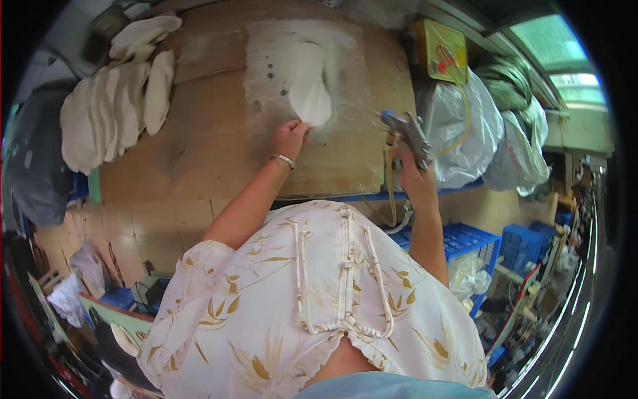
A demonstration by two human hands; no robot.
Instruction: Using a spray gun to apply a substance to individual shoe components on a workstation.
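Note:
A white insole (310,86) lies on a whitened patch of the brown cardboard work surface (193,133). My left hand (291,137) pinches the insole's near end between closed fingers. On the right, my right hand (415,174) is wrapped round a metal spray gun (413,138), held to the right of the insole and apart from it. A yellowish hose (389,176) hangs from the gun. Dark spots mark the cardboard left of the insole.
Several off-white insoles (100,120) are stacked at the left, with more insoles (143,34) behind them. A yellow container (444,50) with a hose stands back right, near plastic bags (465,126). A blue crate (465,238) sits below on the right.

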